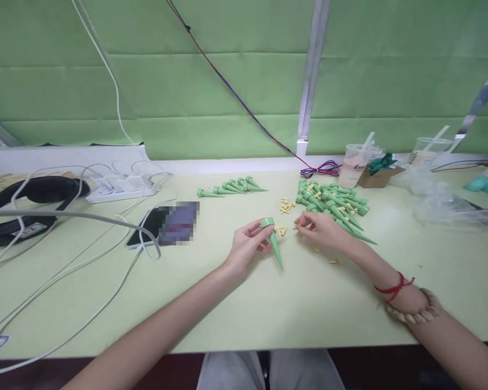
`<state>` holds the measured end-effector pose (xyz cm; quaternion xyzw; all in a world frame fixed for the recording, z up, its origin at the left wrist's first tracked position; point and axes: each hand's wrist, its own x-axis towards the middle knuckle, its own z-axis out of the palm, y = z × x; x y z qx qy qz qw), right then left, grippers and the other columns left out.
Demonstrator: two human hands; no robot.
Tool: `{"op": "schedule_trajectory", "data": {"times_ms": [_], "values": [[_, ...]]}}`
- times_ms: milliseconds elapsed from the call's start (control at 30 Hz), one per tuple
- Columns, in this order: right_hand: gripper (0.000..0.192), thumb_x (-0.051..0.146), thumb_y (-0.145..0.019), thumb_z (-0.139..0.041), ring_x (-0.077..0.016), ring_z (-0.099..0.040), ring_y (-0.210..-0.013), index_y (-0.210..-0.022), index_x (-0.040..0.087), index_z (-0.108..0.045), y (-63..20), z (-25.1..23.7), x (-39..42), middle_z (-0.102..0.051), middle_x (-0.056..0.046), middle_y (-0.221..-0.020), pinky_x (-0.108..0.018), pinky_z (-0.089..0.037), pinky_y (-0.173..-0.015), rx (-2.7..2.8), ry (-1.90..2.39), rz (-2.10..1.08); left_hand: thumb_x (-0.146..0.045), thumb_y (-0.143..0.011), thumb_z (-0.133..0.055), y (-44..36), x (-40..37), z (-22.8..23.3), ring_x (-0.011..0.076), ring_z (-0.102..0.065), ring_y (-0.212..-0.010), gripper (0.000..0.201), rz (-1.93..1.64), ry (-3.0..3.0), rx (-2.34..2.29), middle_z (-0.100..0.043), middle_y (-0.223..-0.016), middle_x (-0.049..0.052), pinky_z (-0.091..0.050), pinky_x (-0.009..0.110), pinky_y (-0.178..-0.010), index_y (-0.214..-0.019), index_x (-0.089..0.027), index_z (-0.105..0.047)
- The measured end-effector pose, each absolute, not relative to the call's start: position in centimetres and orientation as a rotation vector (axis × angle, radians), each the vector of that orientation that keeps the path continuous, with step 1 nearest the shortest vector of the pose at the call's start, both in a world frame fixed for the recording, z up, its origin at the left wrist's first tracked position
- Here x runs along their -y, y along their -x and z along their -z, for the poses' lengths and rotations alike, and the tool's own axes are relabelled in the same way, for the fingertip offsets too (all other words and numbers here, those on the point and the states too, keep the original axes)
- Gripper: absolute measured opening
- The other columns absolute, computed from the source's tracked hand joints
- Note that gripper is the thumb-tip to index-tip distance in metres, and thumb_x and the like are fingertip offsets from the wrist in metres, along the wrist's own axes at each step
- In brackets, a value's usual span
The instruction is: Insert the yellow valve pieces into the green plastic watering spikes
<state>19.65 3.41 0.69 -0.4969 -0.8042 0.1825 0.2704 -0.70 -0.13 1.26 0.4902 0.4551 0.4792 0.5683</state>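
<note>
My left hand grips a green plastic plant watering spike near its wide capped end, the tip slanting down towards me. To the right, my right hand is closed in a pinch, with a small yellow plastic piece showing at its fingertips. Loose yellow pieces lie on the table between and beyond the hands, and another yellow piece sits nearer me. Behind my right hand is a heap of green spikes, with yellow bits among them. Several separate spikes lie in a row further left.
On the left are a phone, white cables, a power strip and a black headband-like object. At the back right stand a drink cup, a small cardboard box and clear plastic bags.
</note>
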Motion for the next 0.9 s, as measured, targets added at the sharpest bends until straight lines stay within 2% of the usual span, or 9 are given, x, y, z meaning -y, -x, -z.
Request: {"op": "schedule_trajectory", "data": {"times_ms": [133, 333, 433, 567, 700, 900], "values": [[0.02, 0.032, -0.084, -0.045, -0.0132, -0.059, -0.064, -0.082, 0.018, -0.058, -18.7, -0.7, -2.9, -0.065, -0.002, -0.076, -0.025, -0.045, -0.06, 2.143, 1.148, -0.682, -0.04, -0.064, -0.067, 0.6, 0.3, -1.4, 0.0072, -0.05, -0.053, 0.034, -1.126, -1.152, -1.043, -0.061, -0.073, 0.002, -0.039, 0.02, -0.047, -0.088, -0.016, -0.066], [0.032, 0.034, -0.089, -0.037, -0.0154, -0.057, -0.077, -0.096, 0.02, -0.065, -18.0, -0.8, -2.5, -0.063, -0.006, -0.089, -0.028, -0.045, -0.069, 2.016, 1.119, -0.559, -0.042, -0.063, -0.067, 0.7, 0.3, -1.2, 0.0079, -0.05, -0.053, 0.032, -1.139, -1.159, -1.036, -0.061, -0.071, 0.001, -0.039, 0.02, -0.048, -0.083, -0.017, -0.067], [0.03, 0.037, -0.084, -0.046, -0.0153, -0.059, -0.079, -0.101, 0.019, -0.064, -17.9, -0.7, -2.6, -0.064, -0.006, -0.092, -0.029, -0.047, -0.07, 1.843, 1.079, -0.664, -0.043, -0.064, -0.066, 0.8, 0.2, -1.1, 0.0081, -0.05, -0.055, 0.034, -1.145, -1.162, -1.053, -0.062, -0.075, 0.003, -0.039, 0.02, -0.048, -0.084, -0.016, -0.067], [0.032, 0.038, -0.066, -0.068, -0.0161, -0.061, -0.073, -0.089, 0.015, -0.065, -17.8, -1.0, -2.6, -0.067, -0.005, -0.078, -0.029, -0.051, -0.068, 1.554, 1.061, -0.83, -0.044, -0.067, -0.064, 0.9, 0.1, -1.0, 0.0082, -0.05, -0.057, 0.033, -1.147, -1.179, -1.038, -0.062, -0.077, 0.003, -0.04, 0.019, -0.048, -0.085, -0.016, -0.067], [0.029, 0.041, -0.064, -0.068, -0.0145, -0.062, -0.061, -0.076, 0.015, -0.067, -17.6, -1.5, -2.3, -0.068, -0.004, -0.069, -0.029, -0.053, -0.062, 1.401, 1.085, -0.885, -0.04, -0.07, -0.063, 0.8, 0.1, -1.0, 0.0102, -0.054, -0.066, 0.032, -1.171, -1.177, -0.971, -0.062, -0.082, 0.004, -0.041, 0.018, -0.049, -0.091, -0.017, -0.066], [0.031, 0.04, -0.068, -0.066, -0.0179, -0.067, -0.072, -0.089, 0.017, -0.07, -17.3, -1.6, -1.9, -0.071, -0.005, -0.081, -0.034, -0.055, -0.072, 1.396, 1.035, -0.927, -0.038, -0.071, -0.063, 0.8, 0.1, -1.0, 0.0145, -0.059, -0.08, 0.031, -1.199, -1.126, -0.882, -0.063, -0.088, 0.006, -0.046, 0.022, -0.063, -0.093, -0.017, -0.065]]}}
